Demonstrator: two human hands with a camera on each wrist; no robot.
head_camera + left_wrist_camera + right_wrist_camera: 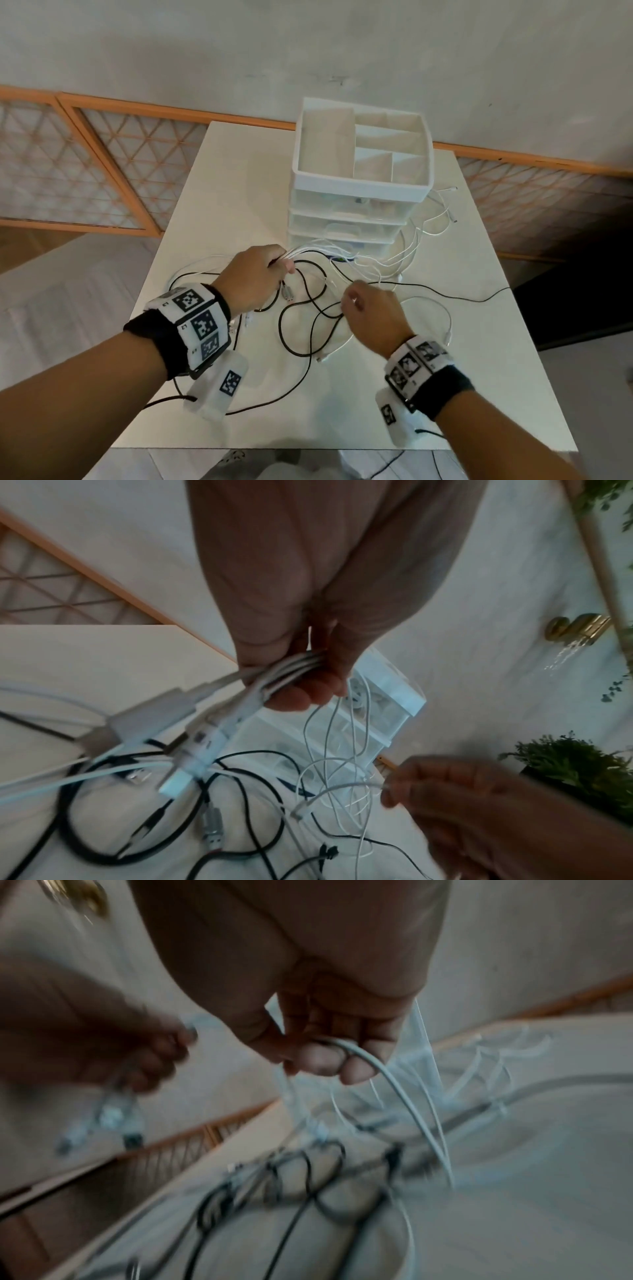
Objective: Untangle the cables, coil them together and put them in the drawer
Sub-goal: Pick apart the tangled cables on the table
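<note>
Your left hand [255, 274] grips a bundle of white cables [291, 666], fingers curled round it, mid-frame above the worktop [219, 192]. Your right hand [371, 308] pinches one white cable [383, 1069]. Pulling it hard could tighten the black cables [301, 329] into knots or drag the drawer unit [359, 192].

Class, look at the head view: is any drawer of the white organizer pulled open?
No. All the drawers of the organizer sit flush, closed.
</note>
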